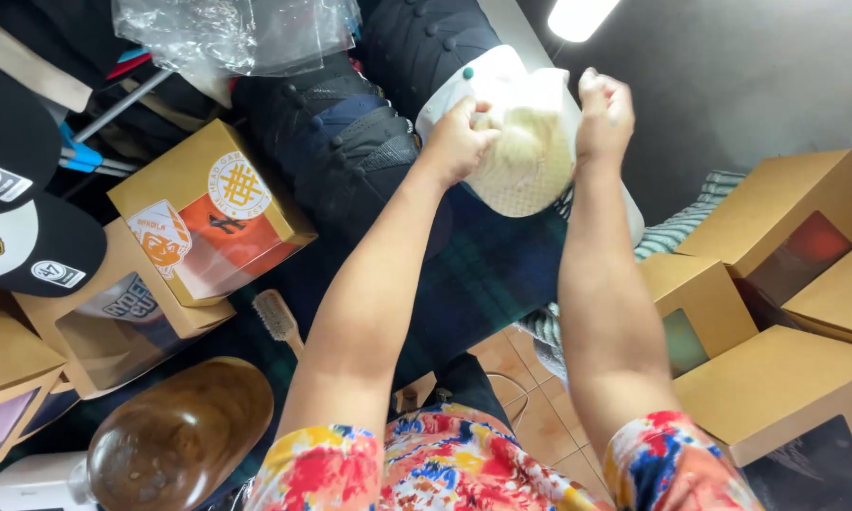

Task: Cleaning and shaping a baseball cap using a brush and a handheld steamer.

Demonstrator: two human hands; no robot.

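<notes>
Nearest the camera, at the bottom edge: floral sleeves, both forearms reaching forward and up. Lower left, a brown wooden dome form; just beyond it a brush lying on dark plaid cloth. Left side: stacked kraft boxes with windows, one with orange print; black-and-white caps at the far left edge. Right side: more kraft boxes, windowed, near a striped fabric. Mid-distance: left hand clenched on the near-left rim of a cream mesh-backed cap; right hand closed in a fist on the cap's right edge. Cap is held in the air between both hands, above the plaid cloth. Beyond: dark caps in a row, clear plastic bags at top left.
</notes>
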